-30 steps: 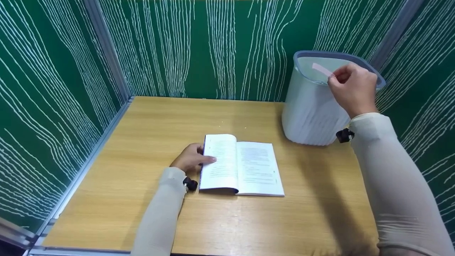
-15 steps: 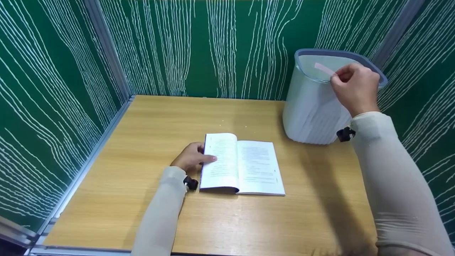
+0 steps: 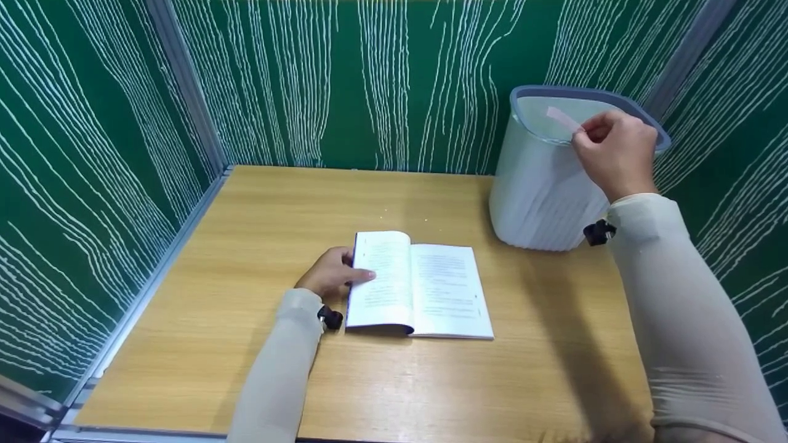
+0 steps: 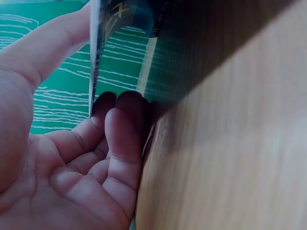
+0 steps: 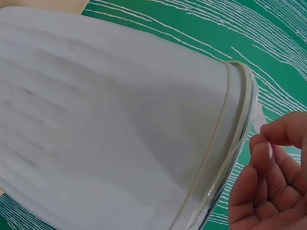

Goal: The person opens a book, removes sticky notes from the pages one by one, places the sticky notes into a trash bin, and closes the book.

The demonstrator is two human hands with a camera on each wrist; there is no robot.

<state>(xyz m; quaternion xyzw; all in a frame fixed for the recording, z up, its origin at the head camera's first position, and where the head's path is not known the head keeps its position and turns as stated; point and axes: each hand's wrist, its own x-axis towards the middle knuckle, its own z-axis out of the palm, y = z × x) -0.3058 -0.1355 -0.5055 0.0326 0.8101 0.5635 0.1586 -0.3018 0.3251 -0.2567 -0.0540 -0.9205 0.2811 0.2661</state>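
Note:
An open book (image 3: 446, 289) with printed white pages lies on the wooden table. My left hand (image 3: 326, 271) grips its left half, thumb on the page and the other fingers underneath. In the left wrist view the book's dark cover (image 4: 115, 17) stands tilted off the tabletop, between the thumb and the curled fingers (image 4: 122, 139). Over the rim of a white trash can, my right hand (image 3: 615, 151) pinches a small pale pink paper strip (image 3: 561, 118) between thumb and forefinger. From the right wrist camera, only a bit of the strip (image 5: 259, 117) shows past the fingertips.
The tall trash can (image 3: 542, 197) stands at the table's back right, with a blue-grey rim (image 3: 572, 92) and a clear liner. Green walls with white wavy lines enclose the table (image 3: 277, 209) at the back and sides. Tiny pale specks lie behind the book.
The right hand with the paper strip has shifted very slightly right over the first half second, then stays still. The left hand and book hold their place.

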